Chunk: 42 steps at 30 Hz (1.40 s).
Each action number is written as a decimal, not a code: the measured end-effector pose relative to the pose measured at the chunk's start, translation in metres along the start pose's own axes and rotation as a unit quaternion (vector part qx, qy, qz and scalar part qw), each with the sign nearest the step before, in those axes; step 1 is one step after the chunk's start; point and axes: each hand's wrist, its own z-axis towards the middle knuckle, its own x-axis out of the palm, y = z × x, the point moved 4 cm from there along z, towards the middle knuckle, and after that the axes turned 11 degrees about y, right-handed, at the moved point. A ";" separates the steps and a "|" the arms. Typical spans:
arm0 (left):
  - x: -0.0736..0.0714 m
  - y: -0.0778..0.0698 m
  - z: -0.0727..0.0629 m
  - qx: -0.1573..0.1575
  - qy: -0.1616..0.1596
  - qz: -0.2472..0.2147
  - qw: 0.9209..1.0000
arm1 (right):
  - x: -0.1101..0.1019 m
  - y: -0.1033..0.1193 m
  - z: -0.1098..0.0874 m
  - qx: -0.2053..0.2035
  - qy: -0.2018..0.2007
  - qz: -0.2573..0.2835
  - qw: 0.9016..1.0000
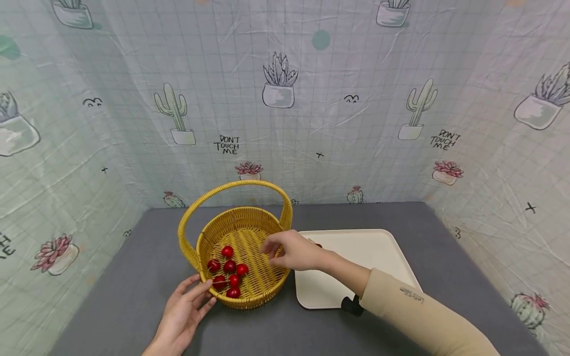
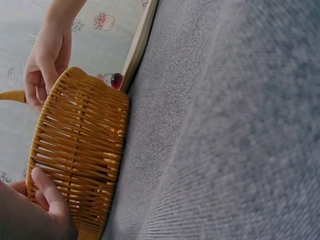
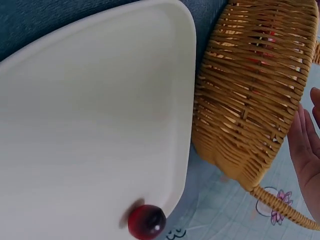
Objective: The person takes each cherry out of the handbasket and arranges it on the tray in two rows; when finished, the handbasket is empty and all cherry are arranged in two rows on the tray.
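A yellow wicker basket [image 1: 244,303] with a tall arched handle stands on the grey table. Several red cherries [image 1: 229,266] are gathered in its left part. My left hand [image 1: 181,309] grips the basket's near-left rim, its fingers against the woven outside in the left wrist view. Over the basket's right side hangs my right hand [image 1: 296,251], fingers loosely bent, with nothing showing between them. To the right lies a cream tray [image 1: 356,247]. One dark red cherry [image 3: 146,221] rests near a corner of it, mostly hidden behind my right hand in the head view.
The basket handle [image 1: 236,184] arches above the basket toward the back. Behind the grey table [image 1: 129,296] hangs a curtain [image 1: 320,163] printed with cacti, which also closes off both sides. The tray's left edge is close beside the basket.
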 end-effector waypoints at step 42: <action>0.002 0.002 0.000 -0.005 0.003 0.004 1.000 | 0.039 -0.001 0.044 0.015 0.050 -0.036 0.998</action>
